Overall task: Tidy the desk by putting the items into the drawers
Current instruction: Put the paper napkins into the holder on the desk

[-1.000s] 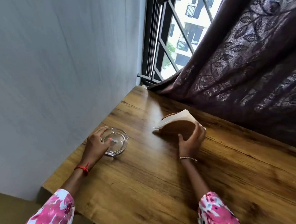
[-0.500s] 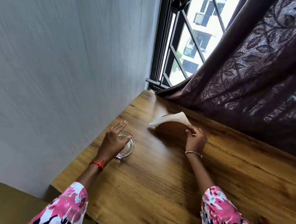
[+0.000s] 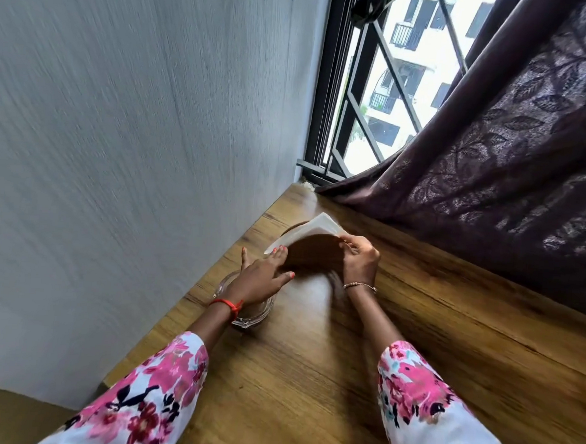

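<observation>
**Lift the holder with both hands, napkins kept in**

The tabletop [image 3: 415,332] runs along the wall to the curtain [image 3: 512,149]; no drawer is in view. Near its far corner stands the holder [image 3: 312,254], a dark half-round with white napkins [image 3: 319,225] sticking out on top. The glass ashtray [image 3: 251,317] sits just nearer, under the left wrist. The left hand [image 3: 260,281] reaches over it, fingers straight, tips touching the holder's left side. The right hand [image 3: 361,262] curls its fingers round the holder's upper right edge. To do this well, I judge: press both sides evenly, keep the holder upright so the napkins stay in, and raise the left wrist clear of the ashtray.
</observation>
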Demonstrator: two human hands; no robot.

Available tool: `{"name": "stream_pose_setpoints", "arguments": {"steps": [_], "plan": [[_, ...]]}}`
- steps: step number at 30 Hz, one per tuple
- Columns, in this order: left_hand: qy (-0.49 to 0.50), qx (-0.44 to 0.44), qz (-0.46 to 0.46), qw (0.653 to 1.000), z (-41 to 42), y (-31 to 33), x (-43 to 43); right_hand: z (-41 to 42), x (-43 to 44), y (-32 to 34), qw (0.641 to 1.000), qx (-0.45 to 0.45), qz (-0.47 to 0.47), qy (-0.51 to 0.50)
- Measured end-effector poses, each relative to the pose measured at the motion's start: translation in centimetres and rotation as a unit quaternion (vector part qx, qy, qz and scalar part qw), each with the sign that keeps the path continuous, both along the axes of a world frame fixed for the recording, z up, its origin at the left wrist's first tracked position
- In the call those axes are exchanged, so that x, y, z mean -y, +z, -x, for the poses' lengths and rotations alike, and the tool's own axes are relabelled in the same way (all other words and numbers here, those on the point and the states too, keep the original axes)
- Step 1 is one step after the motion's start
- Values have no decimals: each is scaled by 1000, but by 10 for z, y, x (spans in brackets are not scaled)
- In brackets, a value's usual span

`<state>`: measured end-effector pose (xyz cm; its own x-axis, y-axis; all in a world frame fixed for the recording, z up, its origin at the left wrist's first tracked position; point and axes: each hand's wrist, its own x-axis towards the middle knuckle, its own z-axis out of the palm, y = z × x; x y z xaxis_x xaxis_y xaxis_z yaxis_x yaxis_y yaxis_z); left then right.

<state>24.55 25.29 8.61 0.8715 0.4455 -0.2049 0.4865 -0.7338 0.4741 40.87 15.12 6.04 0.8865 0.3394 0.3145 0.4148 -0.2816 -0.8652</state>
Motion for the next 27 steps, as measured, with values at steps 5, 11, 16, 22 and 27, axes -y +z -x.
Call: {"name": "stream_pose_setpoints", "arguments": {"steps": [5, 11, 16, 22, 27], "plan": [[-2, -20, -15, 1000, -3, -1, -4, -2, -3, -3, 1000, -2, -1, 11], [29, 27, 2, 999, 6, -3, -4, 19, 6, -5, 991, 122, 44, -31], [49, 39, 3, 998, 23, -7, -5, 69, 11, -13, 987, 117, 76, 77], [146, 66, 2, 987, 42, -11, 2, 121, 5, -5, 950, -111, 209, 202], [199, 103, 34, 974, 57, -5, 12, 134, -1, -4, 949, -131, 208, 197]]}}
